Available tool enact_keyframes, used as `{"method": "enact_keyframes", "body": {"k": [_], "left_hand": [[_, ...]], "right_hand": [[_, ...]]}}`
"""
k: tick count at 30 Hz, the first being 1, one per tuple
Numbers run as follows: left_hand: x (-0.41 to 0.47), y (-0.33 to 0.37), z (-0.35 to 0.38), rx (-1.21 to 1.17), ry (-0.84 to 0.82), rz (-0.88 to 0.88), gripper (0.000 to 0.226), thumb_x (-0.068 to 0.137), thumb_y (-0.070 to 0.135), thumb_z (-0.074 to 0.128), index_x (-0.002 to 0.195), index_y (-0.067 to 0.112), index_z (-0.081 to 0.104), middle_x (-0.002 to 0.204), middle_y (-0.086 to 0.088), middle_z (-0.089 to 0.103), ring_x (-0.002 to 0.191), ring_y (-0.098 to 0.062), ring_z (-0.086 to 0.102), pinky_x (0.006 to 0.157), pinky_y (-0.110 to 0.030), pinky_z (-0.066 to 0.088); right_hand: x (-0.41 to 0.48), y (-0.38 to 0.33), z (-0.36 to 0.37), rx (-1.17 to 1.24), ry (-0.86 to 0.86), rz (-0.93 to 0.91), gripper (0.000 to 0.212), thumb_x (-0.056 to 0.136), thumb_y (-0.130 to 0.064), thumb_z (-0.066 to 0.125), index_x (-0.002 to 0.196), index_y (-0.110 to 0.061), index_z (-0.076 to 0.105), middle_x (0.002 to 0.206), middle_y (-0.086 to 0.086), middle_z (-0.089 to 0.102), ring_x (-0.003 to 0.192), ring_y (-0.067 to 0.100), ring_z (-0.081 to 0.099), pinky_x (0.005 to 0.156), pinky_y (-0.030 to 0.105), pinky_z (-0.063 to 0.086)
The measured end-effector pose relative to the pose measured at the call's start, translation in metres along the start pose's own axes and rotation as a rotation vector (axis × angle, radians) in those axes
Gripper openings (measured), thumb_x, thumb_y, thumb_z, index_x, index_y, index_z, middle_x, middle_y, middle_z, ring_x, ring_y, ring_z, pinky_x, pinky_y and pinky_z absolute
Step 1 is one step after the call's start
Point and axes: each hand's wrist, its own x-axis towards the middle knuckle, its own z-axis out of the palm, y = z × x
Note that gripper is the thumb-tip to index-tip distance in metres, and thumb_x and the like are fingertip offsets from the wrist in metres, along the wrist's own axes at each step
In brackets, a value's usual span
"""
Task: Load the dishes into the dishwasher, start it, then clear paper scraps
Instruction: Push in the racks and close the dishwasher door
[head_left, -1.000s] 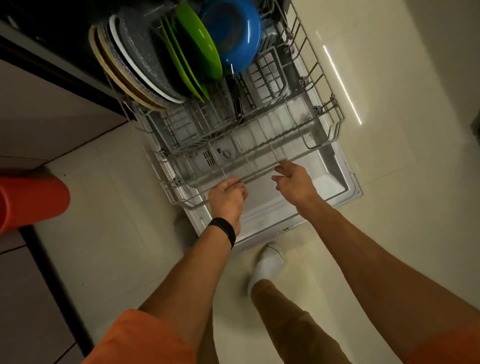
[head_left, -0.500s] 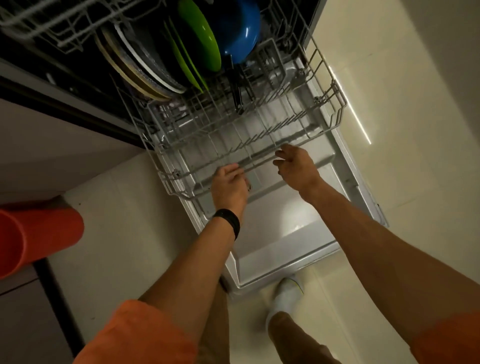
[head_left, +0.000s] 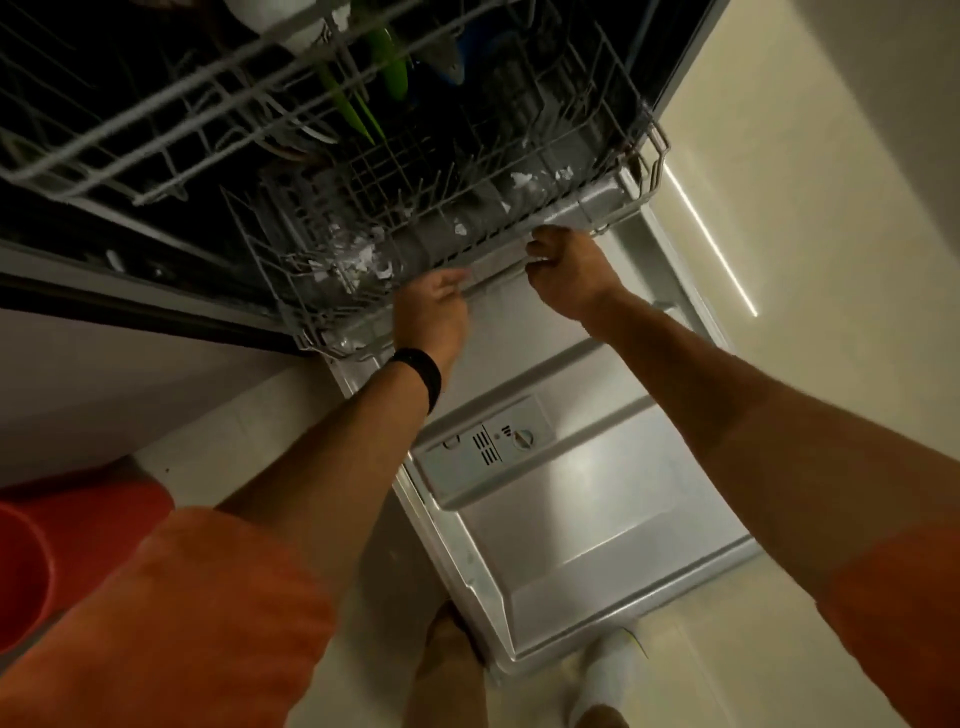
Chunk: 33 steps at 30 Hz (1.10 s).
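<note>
Gripping the front rail of the lower rack (head_left: 498, 267), both hands side by side near its middle. Left hand (head_left: 431, 312): fingers (head_left: 453, 280) bent over the rail, tips hidden behind it; black wristband (head_left: 418, 375) on the wrist. Right hand (head_left: 566, 275): fingers curled tight round the rail, knuckles up. Rack sits mostly inside the tub, front edge over the hinge end of the open door (head_left: 597, 519). Green plates (head_left: 358, 104) and a blue bowl (head_left: 488, 57) stand at the rack's back. White paper scraps (head_left: 363, 255) lie along its front edge.
</note>
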Motion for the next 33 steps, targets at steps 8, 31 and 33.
{"method": "enact_keyframes", "body": {"k": [8,31,33], "left_hand": [[0.054,0.035,-0.027,0.111,-0.043,0.091,0.033,0.099,-0.005,0.05,0.107,0.023,0.067,0.124,-0.005,0.069,0.115,-0.018,0.065,0.101,-0.034,0.055],[-0.065,0.004,0.013,-0.112,-0.159,0.052,0.041,0.099,0.0,0.056,0.136,0.018,0.059,0.128,0.002,0.064,0.107,-0.007,0.064,0.082,-0.021,0.055],[-0.099,-0.007,0.033,-0.174,-0.142,0.033,0.039,0.099,0.001,0.059,0.135,0.017,0.06,0.128,0.002,0.066,0.113,-0.011,0.065,0.088,-0.026,0.057]], "right_hand": [[0.038,-0.047,-0.005,-0.058,-0.027,-0.061,0.052,0.099,0.001,0.046,0.15,-0.008,0.044,0.151,0.01,0.051,0.14,0.026,0.046,0.108,0.023,0.038],[-0.042,0.03,-0.014,0.216,0.012,-0.042,0.054,0.095,-0.008,0.063,0.146,-0.016,0.049,0.136,0.007,0.059,0.122,0.028,0.061,0.106,0.044,0.05],[-0.073,0.053,-0.018,0.289,-0.003,-0.019,0.054,0.095,-0.007,0.063,0.146,-0.017,0.049,0.136,0.006,0.06,0.121,0.027,0.062,0.103,0.043,0.052]]}}
